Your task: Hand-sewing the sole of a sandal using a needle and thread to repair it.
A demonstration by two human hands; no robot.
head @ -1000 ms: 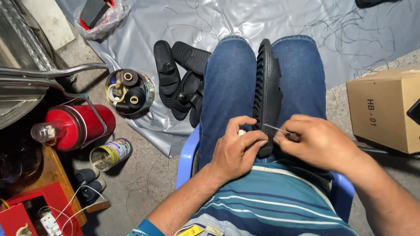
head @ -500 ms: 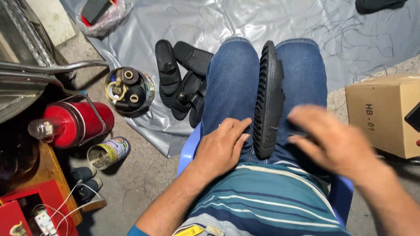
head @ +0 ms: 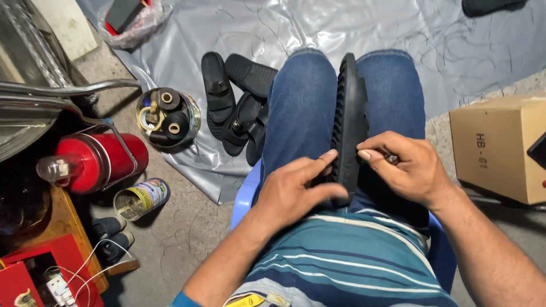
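Both of our hands are working on the black sandal [head: 350, 113], which is standing on edge between our knees over the blue chair's [head: 244, 196] front edge. Our left hand [head: 293, 190] is gripping its near end; our right hand [head: 406, 167] is pinching a small metal tool [head: 391, 158] against its side. More black sandals [head: 236, 108] are lying on the grey sheet [head: 318, 25].

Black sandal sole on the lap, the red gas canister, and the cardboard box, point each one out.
black sandal sole [head: 348, 108], head view, on its ribbed edge.
red gas canister [head: 105, 160], head view, on its red body.
cardboard box [head: 492, 150], head view, on its front face.
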